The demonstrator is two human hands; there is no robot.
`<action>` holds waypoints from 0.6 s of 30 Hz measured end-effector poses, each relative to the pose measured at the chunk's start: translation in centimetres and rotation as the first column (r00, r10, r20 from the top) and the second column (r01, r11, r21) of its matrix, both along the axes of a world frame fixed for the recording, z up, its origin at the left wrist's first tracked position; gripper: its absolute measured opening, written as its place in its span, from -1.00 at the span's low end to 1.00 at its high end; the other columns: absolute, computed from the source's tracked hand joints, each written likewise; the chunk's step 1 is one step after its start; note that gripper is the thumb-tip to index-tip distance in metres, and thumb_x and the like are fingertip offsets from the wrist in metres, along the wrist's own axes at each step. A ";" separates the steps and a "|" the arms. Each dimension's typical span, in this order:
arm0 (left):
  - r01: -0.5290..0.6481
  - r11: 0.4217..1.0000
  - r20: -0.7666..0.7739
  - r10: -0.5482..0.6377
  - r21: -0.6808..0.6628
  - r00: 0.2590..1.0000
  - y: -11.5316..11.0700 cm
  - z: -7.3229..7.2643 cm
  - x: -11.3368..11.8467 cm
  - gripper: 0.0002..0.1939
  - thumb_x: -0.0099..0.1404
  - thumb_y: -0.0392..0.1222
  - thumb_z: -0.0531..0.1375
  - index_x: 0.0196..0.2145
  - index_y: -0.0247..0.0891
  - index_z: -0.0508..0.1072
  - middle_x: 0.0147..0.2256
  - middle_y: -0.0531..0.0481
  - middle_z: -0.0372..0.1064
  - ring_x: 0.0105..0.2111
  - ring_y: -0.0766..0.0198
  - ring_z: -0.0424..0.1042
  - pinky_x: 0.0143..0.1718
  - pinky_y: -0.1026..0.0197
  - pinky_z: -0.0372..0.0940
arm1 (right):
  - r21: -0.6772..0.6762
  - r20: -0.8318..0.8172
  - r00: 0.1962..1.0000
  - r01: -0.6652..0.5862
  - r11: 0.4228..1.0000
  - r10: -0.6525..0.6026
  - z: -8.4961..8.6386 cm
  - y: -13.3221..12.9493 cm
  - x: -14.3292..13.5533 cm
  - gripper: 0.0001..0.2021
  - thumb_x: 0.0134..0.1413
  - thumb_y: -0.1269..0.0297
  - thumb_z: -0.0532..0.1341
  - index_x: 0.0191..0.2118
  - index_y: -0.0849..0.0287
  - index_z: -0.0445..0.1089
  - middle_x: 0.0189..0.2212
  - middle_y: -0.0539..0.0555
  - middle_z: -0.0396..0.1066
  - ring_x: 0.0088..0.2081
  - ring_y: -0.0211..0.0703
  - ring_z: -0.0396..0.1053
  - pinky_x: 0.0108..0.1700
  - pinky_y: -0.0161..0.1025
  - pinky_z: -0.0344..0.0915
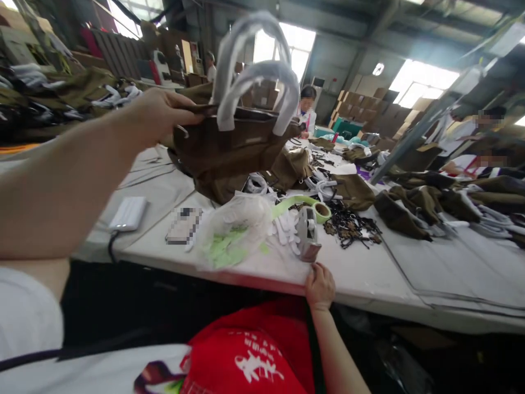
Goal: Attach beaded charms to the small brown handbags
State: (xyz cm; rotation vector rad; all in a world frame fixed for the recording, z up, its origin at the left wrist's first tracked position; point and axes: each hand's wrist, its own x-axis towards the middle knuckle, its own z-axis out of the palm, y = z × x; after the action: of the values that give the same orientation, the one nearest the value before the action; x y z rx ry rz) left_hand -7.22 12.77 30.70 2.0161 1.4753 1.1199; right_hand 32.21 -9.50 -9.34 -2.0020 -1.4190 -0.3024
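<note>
My left hand [170,112] reaches far forward, closed on the top edge of an olive-brown handbag [238,145]. The bag is lifted above the table, and its two handles [262,76] stand up in clear and white wrapping. Part of its zipper shows along the top. My right hand [321,284] rests on the front edge of the table, fingers slightly bent, with nothing visible in it. Just beyond its fingertips stands a grey tape dispenser [307,235]. A roll of pale green tape [322,211] lies behind the dispenser.
On the white table [361,268] lie a plastic bag with green scraps [229,241], a phone [184,225], a white box [129,213] and black straps [353,227]. More brown bags [414,208] lie right. A slanted metal pole [426,128] rises there. Several people work beyond.
</note>
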 end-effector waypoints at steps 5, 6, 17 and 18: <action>0.032 0.925 0.188 0.043 -0.379 0.981 -9.1 -4.8 -5.9 -0.32 -0.24 0.19 0.38 -0.14 -0.15 0.52 -0.17 0.09 0.54 -0.04 -0.04 0.44 -0.03 -0.01 0.38 | -0.012 -0.231 0.972 -0.055 0.998 0.051 1.4 0.2 1.2 -0.55 0.27 0.11 -0.11 -0.16 0.28 0.44 -0.13 0.29 0.43 -0.05 0.06 0.32 0.06 -0.01 0.19; 0.032 0.875 0.170 0.058 -0.483 0.984 -10.8 -6.8 -6.5 -0.33 -0.28 0.20 0.38 -0.22 -0.24 0.54 -0.26 0.05 0.56 -0.09 -0.10 0.47 -0.07 -0.03 0.40 | 0.028 -0.274 0.960 -0.048 0.998 0.054 2.0 0.2 1.3 -0.53 0.28 0.10 -0.13 -0.19 0.27 0.44 -0.16 0.29 0.43 -0.06 0.06 0.32 0.05 0.00 0.19; 0.255 0.603 -0.060 -0.451 -0.756 0.890 -19.7 -21.1 -5.4 -0.67 0.16 0.00 0.13 -0.33 -0.30 0.55 -0.42 0.01 0.46 -0.40 0.23 0.40 -0.40 0.32 0.24 | 0.149 -0.521 0.595 -0.643 0.751 0.612 14.0 -1.5 -9.1 -0.66 0.32 0.13 -0.01 -0.28 0.17 0.44 -0.33 0.09 0.45 -0.24 -0.10 0.39 -0.18 -0.19 0.28; 0.259 0.588 -0.062 -0.469 -0.766 0.881 -19.7 -21.0 -5.5 -0.68 0.17 0.00 0.13 -0.34 -0.29 0.54 -0.42 0.01 0.46 -0.40 0.23 0.40 -0.41 0.32 0.24 | 0.075 -0.554 0.531 -0.736 0.673 0.641 14.3 -1.5 -10.3 -0.69 0.31 0.14 0.02 -0.26 0.16 0.45 -0.33 0.08 0.47 -0.25 -0.11 0.41 -0.18 -0.20 0.29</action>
State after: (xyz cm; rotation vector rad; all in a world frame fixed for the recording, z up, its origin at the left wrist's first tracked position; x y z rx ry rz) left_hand -12.70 -6.94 9.71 1.7452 1.2294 0.0115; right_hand 21.88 -11.05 4.93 -1.2833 -1.7357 0.7248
